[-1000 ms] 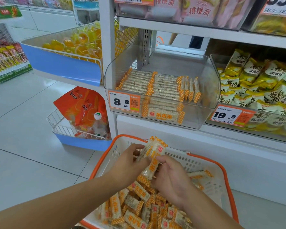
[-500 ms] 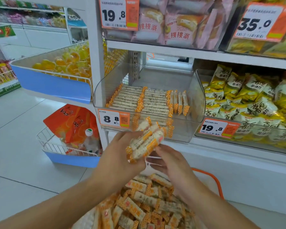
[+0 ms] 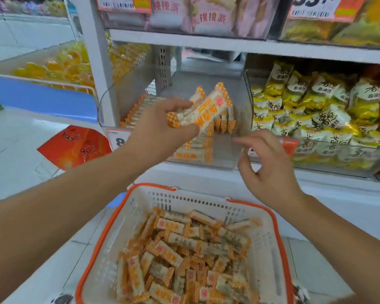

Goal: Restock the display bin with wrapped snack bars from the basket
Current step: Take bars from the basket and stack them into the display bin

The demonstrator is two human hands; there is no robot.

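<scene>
My left hand (image 3: 160,126) grips a bundle of snack bars (image 3: 203,108) above the display bin (image 3: 226,150); right hand (image 3: 270,170) empty; I lower them flat beside the rows.

Yellow snack bags (image 3: 312,110) fill the right-hand bin, pink packets (image 3: 206,16) above, an orange bag (image 3: 75,148) low left.

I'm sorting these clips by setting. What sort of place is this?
Most likely a snack aisle in a shop: a price tag on the shelf edge, clear bins of packaged snacks, and a shopping basket on the tiled floor.
</scene>
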